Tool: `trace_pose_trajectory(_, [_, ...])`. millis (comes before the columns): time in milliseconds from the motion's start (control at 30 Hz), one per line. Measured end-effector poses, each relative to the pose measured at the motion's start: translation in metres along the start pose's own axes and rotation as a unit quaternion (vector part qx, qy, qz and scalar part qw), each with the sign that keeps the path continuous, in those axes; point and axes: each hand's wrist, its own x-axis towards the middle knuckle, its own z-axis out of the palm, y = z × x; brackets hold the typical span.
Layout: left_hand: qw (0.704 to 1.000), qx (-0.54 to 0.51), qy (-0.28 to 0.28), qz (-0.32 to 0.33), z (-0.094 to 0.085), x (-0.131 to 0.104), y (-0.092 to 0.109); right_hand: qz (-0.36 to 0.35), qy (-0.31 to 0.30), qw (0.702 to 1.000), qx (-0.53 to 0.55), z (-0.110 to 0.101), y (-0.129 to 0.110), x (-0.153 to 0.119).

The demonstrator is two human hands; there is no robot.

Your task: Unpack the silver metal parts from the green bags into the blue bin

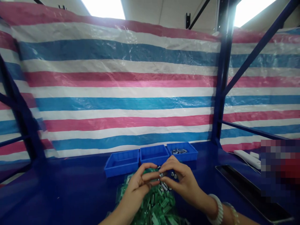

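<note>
My right hand (181, 178) pinches a small silver metal piece (161, 175) between thumb and fingertips. Its exact kind is too small to make out. My left hand (140, 182) comes in from the other side, fingers curled and fingertips close against that piece. Whether something sits between its thumb and fingers is hidden. Beneath both hands lies a heap of green translucent pieces (161, 206), with some shiny metal bits among them. A few loose small metal parts (173, 175) rest just behind the right hand's fingers.
Three blue bins stand in a row behind the hands: a left bin (122, 172), a middle bin (154, 153) and a right bin (193, 153) containing metal parts (179, 151). A black flat panel (253, 193) and a white device (247, 158) lie at right. Blue posts (219, 93) frame the striped sheet.
</note>
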Motion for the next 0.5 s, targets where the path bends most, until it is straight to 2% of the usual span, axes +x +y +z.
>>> trace_pose_trajectory(100, [0.999,-0.029,-0.023,-0.006,-0.002,0.001,-0.003,-0.036,-0.011,0.999,-0.004,-0.001,0.001,0.002])
trace_pose_trajectory(200, [0.999,-0.017,-0.027,-0.016,-0.001,0.0,-0.003,-0.023,-0.02,1.0,-0.001,-0.003,0.004,0.004])
trace_pose_trajectory(267, [1.0,0.005,-0.007,-0.013,-0.002,0.0,-0.001,-0.01,-0.006,1.0,-0.005,-0.009,0.01,0.007])
trace_pose_trajectory(400, [0.996,0.038,0.077,0.001,-0.004,0.002,0.004,0.031,0.073,0.996,-0.042,-0.039,0.039,0.02])
trace_pose_trajectory(500, [0.993,0.044,0.112,0.004,-0.006,0.003,0.007,0.089,0.108,0.985,-0.101,-0.07,0.069,0.033])
